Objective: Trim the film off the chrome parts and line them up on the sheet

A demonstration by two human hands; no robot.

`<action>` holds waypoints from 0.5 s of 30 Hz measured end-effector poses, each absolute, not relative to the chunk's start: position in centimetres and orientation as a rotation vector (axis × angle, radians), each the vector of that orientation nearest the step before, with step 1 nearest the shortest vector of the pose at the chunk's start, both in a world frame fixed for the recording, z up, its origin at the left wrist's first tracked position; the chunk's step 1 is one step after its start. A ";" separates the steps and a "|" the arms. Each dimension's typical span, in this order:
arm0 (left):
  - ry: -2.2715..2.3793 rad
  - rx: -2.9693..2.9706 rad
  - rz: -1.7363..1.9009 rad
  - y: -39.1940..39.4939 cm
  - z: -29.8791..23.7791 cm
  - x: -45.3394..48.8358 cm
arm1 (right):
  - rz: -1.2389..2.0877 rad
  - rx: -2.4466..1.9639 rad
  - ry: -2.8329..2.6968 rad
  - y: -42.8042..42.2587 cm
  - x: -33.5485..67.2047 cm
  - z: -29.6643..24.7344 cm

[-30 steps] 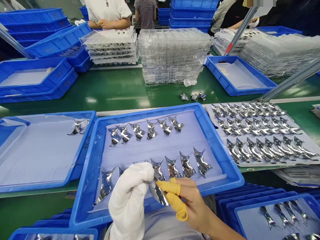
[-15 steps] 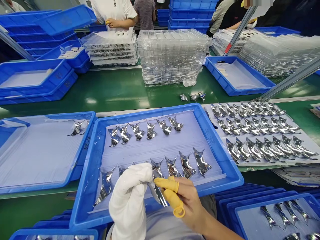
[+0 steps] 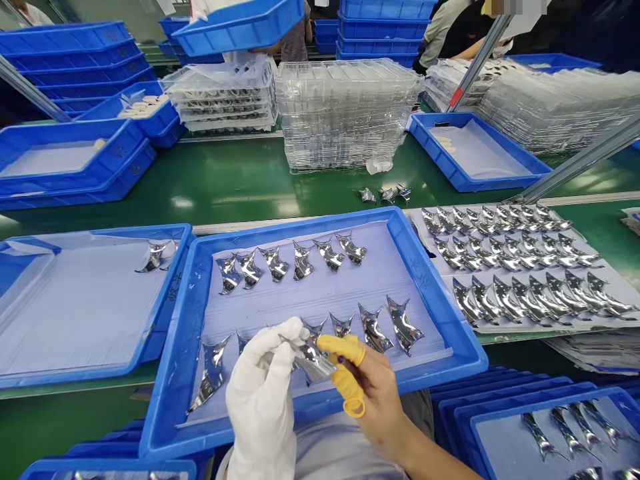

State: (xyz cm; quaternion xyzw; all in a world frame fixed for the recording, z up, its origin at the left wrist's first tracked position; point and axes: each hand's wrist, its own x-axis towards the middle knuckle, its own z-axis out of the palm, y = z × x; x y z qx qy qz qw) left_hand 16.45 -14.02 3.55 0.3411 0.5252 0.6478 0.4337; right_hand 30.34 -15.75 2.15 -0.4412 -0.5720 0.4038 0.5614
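A shiny curved chrome part is held over the near edge of a paper-lined blue tray. My left hand, in a white glove, pinches the part's left end between thumb and fingers. On its other end, the yellow-cotted fingertips of my right hand are closed. The tray holds two rows of similar chrome parts; a part at the right of the near row lies uncovered, while my hands hide some others in that row.
Rows of chrome parts lie on a white sheet at right. Another blue tray stands at left, and clear plastic trays are stacked behind. Across the bench, a person carries a blue tray. More trays are stacked below right.
The chrome part in my hands has turned from hanging steeply to lying flatter, showing more of its face. Across the bench, the lifted blue tray has moved right, off the stack.
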 end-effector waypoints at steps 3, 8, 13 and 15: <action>1.437 0.613 1.530 -13.5 4.0 16.9 | 0.916 -1.049 -1.366 -15.7 30.1 1.7; 1.508 0.552 1.473 -12.9 4.3 17.4 | 0.770 -1.027 -1.547 -15.4 29.7 1.4; 1.516 0.890 1.304 -12.9 5.1 16.9 | 0.617 -1.063 -1.603 -15.2 29.9 0.7; 1.520 0.992 1.214 -12.8 5.3 16.6 | 0.556 -1.052 -1.637 -15.3 30.2 0.3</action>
